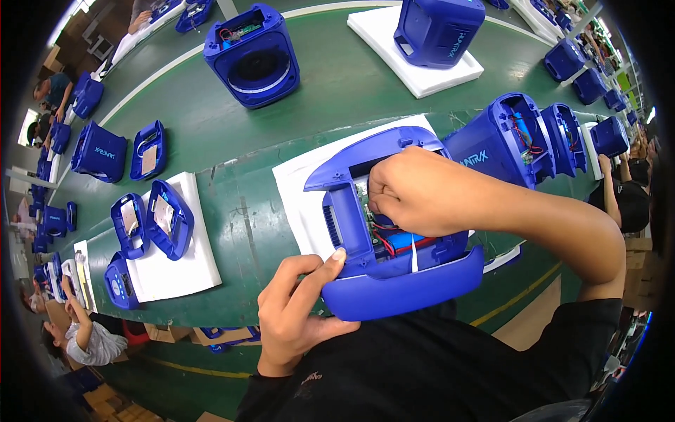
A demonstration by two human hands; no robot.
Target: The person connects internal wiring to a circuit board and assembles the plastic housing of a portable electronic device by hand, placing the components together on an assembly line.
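Observation:
In front of me an open blue speaker housing [404, 290] lies on a white foam pad [290, 184]. My left hand [299, 299] grips its near left corner, one fingertip on the inner edge and the thumb low on the outer wall. Into the opening reaches my right hand [415, 190], its fingers curled closed over a green circuit board [363, 197]. Whatever those fingers hold is hidden. Below that hand sit red and black wires [383, 245] and a blue battery pack [402, 242]. A white strip [414, 257] stands up beside the pack.
To the left, blue panels [169, 218] rest on another foam pad [190, 271]. Open speaker housings [503, 137] stand close on my right. Across the green bench are a speaker with a round cone [256, 67] and one on foam [439, 32]. Co-workers sit at both sides.

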